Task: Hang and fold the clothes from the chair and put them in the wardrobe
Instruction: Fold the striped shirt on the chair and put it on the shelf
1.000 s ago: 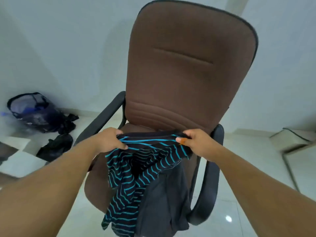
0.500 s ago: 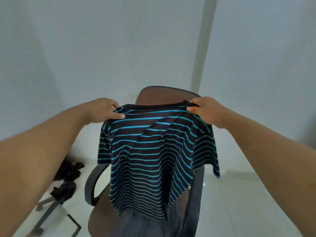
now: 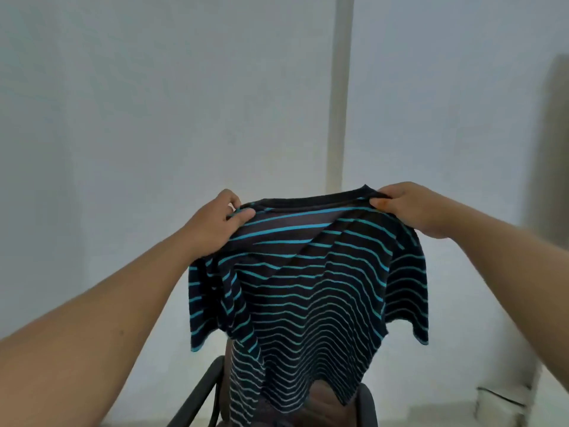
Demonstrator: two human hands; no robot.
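A black T-shirt with turquoise stripes (image 3: 311,291) hangs spread in the air in front of me. My left hand (image 3: 215,223) pinches its left shoulder near the collar. Its right shoulder is pinched by my right hand (image 3: 409,208). Both sleeves droop at the sides and the hem falls over the brown office chair (image 3: 320,405) below, hiding most of it. The shirt's left side is bunched and twisted. No wardrobe shows in this view.
Pale walls meet at a corner behind the shirt. The chair's dark left armrest (image 3: 197,396) pokes out at the bottom. A low whitish box (image 3: 498,402) sits by the wall at lower right, and a blurred dark upright shape (image 3: 554,149) stands at the right edge.
Both hands have lifted the striped shirt from the chair seat up to chest height, and it has unfurled. My view has tilted up, so the chair has dropped to the bottom edge.
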